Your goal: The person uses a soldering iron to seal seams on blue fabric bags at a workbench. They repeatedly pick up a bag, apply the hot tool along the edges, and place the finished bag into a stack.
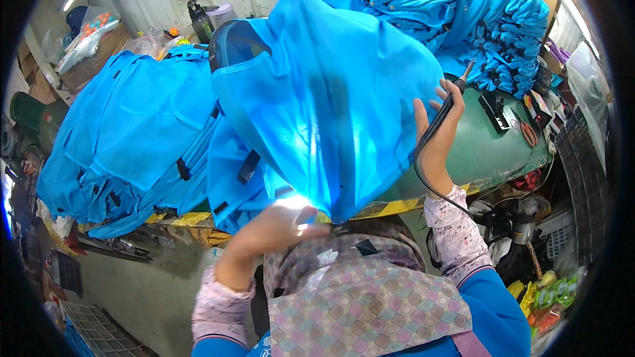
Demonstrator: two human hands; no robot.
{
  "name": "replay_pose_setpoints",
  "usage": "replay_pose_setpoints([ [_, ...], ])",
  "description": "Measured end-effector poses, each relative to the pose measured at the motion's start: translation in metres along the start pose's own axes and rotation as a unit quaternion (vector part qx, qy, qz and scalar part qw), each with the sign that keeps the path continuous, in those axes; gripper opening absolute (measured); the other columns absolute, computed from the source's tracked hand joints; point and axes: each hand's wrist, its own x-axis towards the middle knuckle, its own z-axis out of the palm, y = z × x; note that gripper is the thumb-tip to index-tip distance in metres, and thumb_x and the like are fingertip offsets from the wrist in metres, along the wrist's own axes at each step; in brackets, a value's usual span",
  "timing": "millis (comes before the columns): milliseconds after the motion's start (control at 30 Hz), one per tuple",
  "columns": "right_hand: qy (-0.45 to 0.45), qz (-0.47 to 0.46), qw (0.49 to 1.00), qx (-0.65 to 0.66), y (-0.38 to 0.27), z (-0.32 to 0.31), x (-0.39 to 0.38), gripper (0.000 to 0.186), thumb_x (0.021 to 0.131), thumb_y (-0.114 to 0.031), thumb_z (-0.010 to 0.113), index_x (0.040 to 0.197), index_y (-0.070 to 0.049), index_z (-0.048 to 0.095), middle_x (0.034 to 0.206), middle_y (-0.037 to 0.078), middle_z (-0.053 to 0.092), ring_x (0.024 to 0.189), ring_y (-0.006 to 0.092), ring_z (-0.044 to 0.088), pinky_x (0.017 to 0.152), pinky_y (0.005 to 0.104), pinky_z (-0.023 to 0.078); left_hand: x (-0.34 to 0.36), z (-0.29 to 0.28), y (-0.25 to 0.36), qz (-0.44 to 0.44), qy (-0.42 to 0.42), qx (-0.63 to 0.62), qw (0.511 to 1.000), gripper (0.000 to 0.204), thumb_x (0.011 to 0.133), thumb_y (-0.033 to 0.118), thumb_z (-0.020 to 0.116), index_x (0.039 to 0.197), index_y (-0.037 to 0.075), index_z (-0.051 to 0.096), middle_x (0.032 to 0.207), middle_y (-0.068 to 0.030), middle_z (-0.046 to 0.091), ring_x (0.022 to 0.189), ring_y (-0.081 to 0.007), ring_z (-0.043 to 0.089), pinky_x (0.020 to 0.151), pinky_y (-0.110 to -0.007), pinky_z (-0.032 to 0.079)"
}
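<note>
While fabric (370, 86) bulges, right hand (440, 145) holds slender tool (439, 119).

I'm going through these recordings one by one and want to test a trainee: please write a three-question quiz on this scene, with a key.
1. Which hand holds the pen-shaped black tool?
2. True or false: the left hand is at the top of the large blue fabric piece.
3. Where does the orange-handled tool lie? (a) on the floor (b) on the apron (c) on the green table

Key: 1. The right hand. 2. False; it is at the lower end. 3. c.
</note>
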Motion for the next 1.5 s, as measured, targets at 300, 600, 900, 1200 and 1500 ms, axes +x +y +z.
replay_pose_setpoints([
  [300, -0.063, -0.083, 0.911, 0.398, -0.061, 0.045, 0.003, 0.064, 0.089, 0.005, 0.066, 0.141, -0.01, 0.031, 0.147, 0.029, 0.04, 0.096, 0.031, 0.071, 0.071, 0.035, 0.061, 0.125, -0.125, 0.09, 0.075, 0.411, -0.007, 0.908, 0.067, 0.092, 0.036, 0.069, 0.135, -0.008, 0.045, 0.125, -0.0264, 0.061, 0.118, -0.032, 0.061, 0.095, -0.038, 0.05],
  [600, 0.007, -0.136, 0.954, 0.266, -0.062, -0.017, 0.045, 0.058, 0.097, -0.02, 0.061, 0.143, -0.005, 0.029, 0.139, 0.028, 0.047, 0.106, 0.0355, 0.067, 0.099, 0.0486, 0.049, 0.127, -0.242, 0.114, 0.198, 0.334, 0.233, 0.891, 0.046, 0.08, 0.025, 0.059, 0.116, -0.005, 0.064, 0.096, -0.0217, 0.068, 0.089, -0.0306, 0.067, 0.087, -0.039, 0.051],
  [900, 0.079, -0.274, 0.953, 0.105, -0.064, -0.019, 0.085, 0.081, 0.081, -0.009, 0.08, 0.142, -0.005, 0.027, 0.144, 0.03, 0.042, 0.13, 0.0428, 0.049, 0.114, 0.0548, 0.032, 0.065, -0.345, 0.163, 0.193, 0.206, 0.191, 0.94, 0.027, 0.081, -0.003, 0.055, 0.105, 0.002, 0.064, 0.091, -0.0026, 0.062, 0.086, -0.0116, 0.057, 0.081, -0.026, 0.046],
  [1200, -0.027, -0.223, 0.947, 0.229, -0.079, 0.049, 0.014, 0.049, 0.084, 0.007, 0.066, 0.126, -0.004, 0.043, 0.121, 0.027, 0.06, 0.109, 0.036, 0.06, 0.097, 0.0427, 0.044, 0.055, -0.14, 0.106, 0.264, 0.288, 0.123, 0.912, 0.033, 0.077, 0.003, 0.072, 0.109, 0.009, 0.066, 0.098, -0.0065, 0.069, 0.087, -0.0189, 0.067, 0.077, -0.035, 0.054],
  [1500, -0.007, -0.041, 0.981, 0.188, -0.052, 0.071, 0.001, 0.045, 0.096, -0.012, 0.065, 0.135, -0.005, 0.043, 0.13, 0.009, 0.057, 0.09, 0.01, 0.048, 0.087, 0.0274, 0.042, 0.015, 0.032, -0.036, -0.053, 0.205, -0.259, 0.942, 0.045, 0.08, 0.02, 0.082, 0.118, 0.005, 0.063, 0.104, -0.0106, 0.069, 0.095, -0.0213, 0.066, 0.086, -0.036, 0.052],
])
